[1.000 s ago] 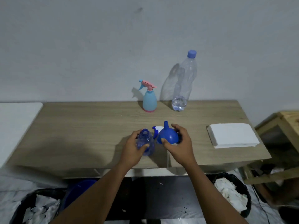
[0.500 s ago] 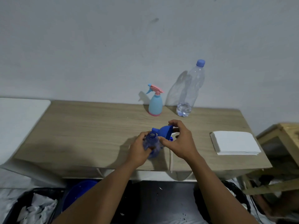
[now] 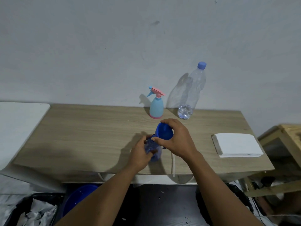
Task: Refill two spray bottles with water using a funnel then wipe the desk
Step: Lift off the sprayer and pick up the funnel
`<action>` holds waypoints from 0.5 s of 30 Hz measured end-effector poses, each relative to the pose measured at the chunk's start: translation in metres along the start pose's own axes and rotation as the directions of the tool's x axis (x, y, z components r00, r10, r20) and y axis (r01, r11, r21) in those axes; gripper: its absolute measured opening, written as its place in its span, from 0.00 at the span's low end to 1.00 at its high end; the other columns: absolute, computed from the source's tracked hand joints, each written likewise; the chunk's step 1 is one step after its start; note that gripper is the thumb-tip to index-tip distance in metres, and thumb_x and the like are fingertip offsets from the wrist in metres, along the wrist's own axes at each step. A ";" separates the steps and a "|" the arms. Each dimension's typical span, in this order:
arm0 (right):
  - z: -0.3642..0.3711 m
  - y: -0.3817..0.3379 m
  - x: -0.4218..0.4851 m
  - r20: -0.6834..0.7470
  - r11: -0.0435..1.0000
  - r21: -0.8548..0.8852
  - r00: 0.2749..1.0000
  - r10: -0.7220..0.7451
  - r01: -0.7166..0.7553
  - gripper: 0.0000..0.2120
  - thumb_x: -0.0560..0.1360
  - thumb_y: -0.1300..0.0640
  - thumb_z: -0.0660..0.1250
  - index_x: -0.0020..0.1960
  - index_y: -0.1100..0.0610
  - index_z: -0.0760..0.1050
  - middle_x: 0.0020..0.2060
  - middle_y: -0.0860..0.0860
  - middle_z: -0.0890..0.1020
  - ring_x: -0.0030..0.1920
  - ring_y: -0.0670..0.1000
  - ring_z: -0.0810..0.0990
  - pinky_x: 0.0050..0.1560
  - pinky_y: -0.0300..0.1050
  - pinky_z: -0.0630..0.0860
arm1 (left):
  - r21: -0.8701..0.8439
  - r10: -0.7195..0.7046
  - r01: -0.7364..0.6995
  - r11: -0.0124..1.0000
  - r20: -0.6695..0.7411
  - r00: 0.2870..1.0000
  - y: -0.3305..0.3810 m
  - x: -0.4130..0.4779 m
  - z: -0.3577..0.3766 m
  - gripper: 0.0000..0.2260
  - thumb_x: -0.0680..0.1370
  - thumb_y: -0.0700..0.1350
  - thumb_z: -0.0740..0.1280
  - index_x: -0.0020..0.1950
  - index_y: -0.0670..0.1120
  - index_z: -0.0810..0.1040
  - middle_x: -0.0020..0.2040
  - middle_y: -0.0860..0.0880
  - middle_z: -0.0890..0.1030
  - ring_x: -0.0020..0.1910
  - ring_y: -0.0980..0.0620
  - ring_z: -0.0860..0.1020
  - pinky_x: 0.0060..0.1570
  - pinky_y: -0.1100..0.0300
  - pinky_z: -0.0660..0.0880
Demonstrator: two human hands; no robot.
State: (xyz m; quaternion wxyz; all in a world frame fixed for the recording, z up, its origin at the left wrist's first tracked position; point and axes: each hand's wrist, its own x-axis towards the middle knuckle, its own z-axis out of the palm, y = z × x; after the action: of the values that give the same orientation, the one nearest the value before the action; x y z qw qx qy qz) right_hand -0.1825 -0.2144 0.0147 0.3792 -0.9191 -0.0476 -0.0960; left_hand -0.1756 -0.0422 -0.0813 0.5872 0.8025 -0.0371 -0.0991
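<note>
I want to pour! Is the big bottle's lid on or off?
On. The blue cap sits on top of the upright clear water bottle.

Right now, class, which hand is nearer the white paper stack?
Right. The right hand, holding the funnel, is left of the stack; the left hand, gripping the blue bottle, is farther left.

Dim, soft shadows leftward, wide-angle edge distortion.

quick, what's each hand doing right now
left hand: grips the blue spray bottle
right hand: holds the blue funnel at the bottle's neck
</note>
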 end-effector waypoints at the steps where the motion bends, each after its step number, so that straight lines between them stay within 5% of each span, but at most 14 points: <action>1: 0.001 -0.002 0.002 0.013 0.999 -0.033 1.000 -0.010 0.010 0.35 0.63 0.30 0.72 0.64 0.44 0.74 0.60 0.41 0.77 0.58 0.45 0.76 0.56 0.54 0.79 | 0.009 -0.004 0.004 1.000 0.000 1.000 -0.003 0.001 0.001 0.22 0.69 0.40 0.73 0.61 0.53 0.76 0.55 0.54 0.82 0.55 0.51 0.82 0.55 0.50 0.80; 6: 0.009 -0.013 0.013 0.112 0.985 -0.171 0.994 -0.015 0.034 0.40 0.62 0.24 0.67 0.67 0.44 0.75 0.62 0.44 0.74 0.60 0.47 0.73 0.60 0.56 0.74 | 0.094 -0.024 0.025 0.995 -0.017 1.000 0.004 -0.002 0.000 0.16 0.72 0.39 0.74 0.51 0.57 0.74 0.42 0.57 0.81 0.40 0.58 0.80 0.39 0.67 0.74; 9: 0.017 -0.019 0.018 0.184 0.957 -0.283 0.983 -0.010 0.063 0.41 0.62 0.22 0.66 0.69 0.44 0.73 0.62 0.45 0.72 0.61 0.49 0.70 0.61 0.56 0.71 | 0.120 -0.015 0.018 0.993 -0.030 0.999 0.000 0.000 0.000 0.19 0.72 0.38 0.74 0.48 0.60 0.71 0.38 0.58 0.80 0.36 0.63 0.80 0.37 0.69 0.73; 15: 0.025 -0.023 0.015 0.152 0.957 -0.291 0.988 0.032 0.013 0.43 0.62 0.22 0.64 0.69 0.45 0.71 0.64 0.44 0.73 0.62 0.49 0.71 0.61 0.53 0.68 | 0.119 0.013 -0.010 0.993 -0.023 1.000 -0.003 0.001 0.001 0.21 0.74 0.38 0.74 0.49 0.62 0.70 0.43 0.58 0.81 0.43 0.59 0.81 0.39 0.70 0.75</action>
State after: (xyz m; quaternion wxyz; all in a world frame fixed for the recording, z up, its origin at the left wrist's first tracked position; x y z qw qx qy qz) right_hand -0.1679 -0.1800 0.0162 0.2353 -0.9698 -0.0578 -0.0286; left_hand -0.1749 -0.0419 -0.0848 0.5394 0.8369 -0.0405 -0.0838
